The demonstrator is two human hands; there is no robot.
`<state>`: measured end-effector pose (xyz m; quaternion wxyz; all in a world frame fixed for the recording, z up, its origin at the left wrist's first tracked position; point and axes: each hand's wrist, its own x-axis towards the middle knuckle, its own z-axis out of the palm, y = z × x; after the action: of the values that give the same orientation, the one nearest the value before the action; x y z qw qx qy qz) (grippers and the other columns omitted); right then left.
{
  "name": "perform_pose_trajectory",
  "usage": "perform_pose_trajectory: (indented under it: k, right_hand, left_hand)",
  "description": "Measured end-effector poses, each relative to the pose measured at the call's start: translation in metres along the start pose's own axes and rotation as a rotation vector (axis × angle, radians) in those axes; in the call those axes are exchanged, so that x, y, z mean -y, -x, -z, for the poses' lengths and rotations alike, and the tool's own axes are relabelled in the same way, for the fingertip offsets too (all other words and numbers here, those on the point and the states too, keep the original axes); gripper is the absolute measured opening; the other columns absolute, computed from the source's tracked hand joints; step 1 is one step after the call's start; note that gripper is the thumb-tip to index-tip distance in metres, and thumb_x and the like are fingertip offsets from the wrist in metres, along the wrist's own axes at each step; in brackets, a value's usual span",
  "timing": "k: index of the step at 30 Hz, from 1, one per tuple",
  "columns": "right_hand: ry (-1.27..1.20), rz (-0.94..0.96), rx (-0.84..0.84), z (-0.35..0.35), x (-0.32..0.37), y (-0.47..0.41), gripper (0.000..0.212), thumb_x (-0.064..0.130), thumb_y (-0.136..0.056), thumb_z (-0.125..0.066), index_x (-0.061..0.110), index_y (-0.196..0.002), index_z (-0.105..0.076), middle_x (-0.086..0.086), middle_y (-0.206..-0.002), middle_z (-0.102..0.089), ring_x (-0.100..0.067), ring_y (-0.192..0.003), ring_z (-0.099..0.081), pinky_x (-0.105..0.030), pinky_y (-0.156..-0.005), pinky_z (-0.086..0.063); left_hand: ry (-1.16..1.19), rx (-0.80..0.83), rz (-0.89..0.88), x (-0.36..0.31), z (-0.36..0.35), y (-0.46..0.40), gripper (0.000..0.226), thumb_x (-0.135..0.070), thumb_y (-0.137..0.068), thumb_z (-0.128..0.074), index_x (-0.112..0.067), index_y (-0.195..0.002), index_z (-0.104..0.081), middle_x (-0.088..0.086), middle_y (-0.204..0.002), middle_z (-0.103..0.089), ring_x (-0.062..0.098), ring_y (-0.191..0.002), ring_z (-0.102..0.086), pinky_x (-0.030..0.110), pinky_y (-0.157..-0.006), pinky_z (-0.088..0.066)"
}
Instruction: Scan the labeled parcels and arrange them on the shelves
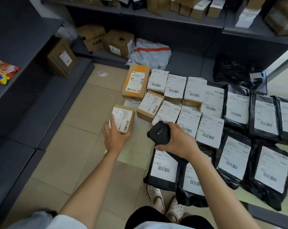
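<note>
My left hand (114,135) grips a small cardboard parcel (125,117) with a white barcode label, held above the tiled floor. My right hand (178,139) holds a black handheld scanner (159,132), its lens end turned toward that parcel. Several labeled cardboard boxes (174,87) lie in rows on the floor beyond the scanner. An orange-brown box (136,81) lies at the rows' far left. Several black poly-bag parcels (237,106) with white labels spread to the right and near my feet.
Dark grey shelves (173,20) run along the back and left. Cardboard boxes (118,42) and a grey-orange mailer bag (151,54) sit on the low back shelf. A snack packet (2,71) lies on the left shelf. A black plastic bag (234,70) sits at right.
</note>
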<state>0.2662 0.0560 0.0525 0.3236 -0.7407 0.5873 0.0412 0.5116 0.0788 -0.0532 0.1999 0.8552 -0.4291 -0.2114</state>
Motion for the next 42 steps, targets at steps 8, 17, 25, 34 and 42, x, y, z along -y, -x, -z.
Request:
perform_pose_trajectory:
  k: [8,17,25,34,42]
  right_hand:
    - [-0.115,-0.014,-0.172,0.043,-0.015,0.052,0.089,0.06,-0.072,-0.078,0.023,-0.141,-0.037,0.004,-0.128,-0.052,-0.023,-0.109,-0.06,-0.037,-0.079,-0.049]
    - [-0.19,-0.038,-0.486,0.111,-0.051,0.132,0.078,0.061,-0.07,-0.078,0.024,-0.13,-0.045,0.008,-0.12,-0.055,-0.02,-0.099,-0.058,-0.039,-0.076,-0.049]
    - [-0.215,-0.059,-0.615,0.137,-0.068,0.17,0.083,0.065,-0.068,-0.077,0.027,-0.133,-0.043,0.008,-0.119,-0.051,-0.019,-0.098,-0.057,-0.037,-0.075,-0.047]
    - [-0.187,-0.131,-0.535,0.128,-0.051,0.151,0.08,0.064,-0.07,-0.076,0.025,-0.132,-0.045,0.006,-0.119,-0.053,-0.02,-0.101,-0.058,-0.036,-0.079,-0.047]
    - [-0.265,-0.169,-0.491,0.124,-0.026,0.12,0.074,0.064,-0.068,-0.078,0.024,-0.123,-0.048,0.005,-0.114,-0.055,-0.02,-0.1,-0.057,-0.044,-0.088,-0.052]
  left_hand:
    - [0.044,-0.218,-0.5,-0.081,0.06,0.022,0.102,-0.027,-0.063,-0.084,-0.017,-0.147,-0.026,0.004,-0.143,-0.033,0.024,-0.128,-0.034,0.034,-0.093,-0.041]
    - [-0.179,-0.285,-0.989,-0.222,0.102,0.058,0.096,-0.033,-0.07,-0.078,-0.018,-0.15,-0.026,0.013,-0.144,-0.028,0.028,-0.134,-0.023,0.041,-0.105,-0.04]
    - [-0.202,-0.308,-1.183,-0.262,0.096,0.092,0.097,-0.025,-0.072,-0.08,-0.013,-0.152,-0.025,0.009,-0.147,-0.032,0.025,-0.138,-0.027,0.033,-0.111,-0.032]
    - [-0.183,-0.276,-1.202,-0.268,0.096,0.072,0.095,-0.027,-0.072,-0.081,-0.011,-0.15,-0.028,0.006,-0.148,-0.034,0.02,-0.139,-0.028,0.024,-0.112,-0.024]
    - [-0.184,-0.257,-1.175,-0.264,0.106,0.029,0.096,-0.029,-0.07,-0.082,-0.012,-0.148,-0.029,0.006,-0.147,-0.036,0.022,-0.138,-0.029,0.032,-0.109,-0.033]
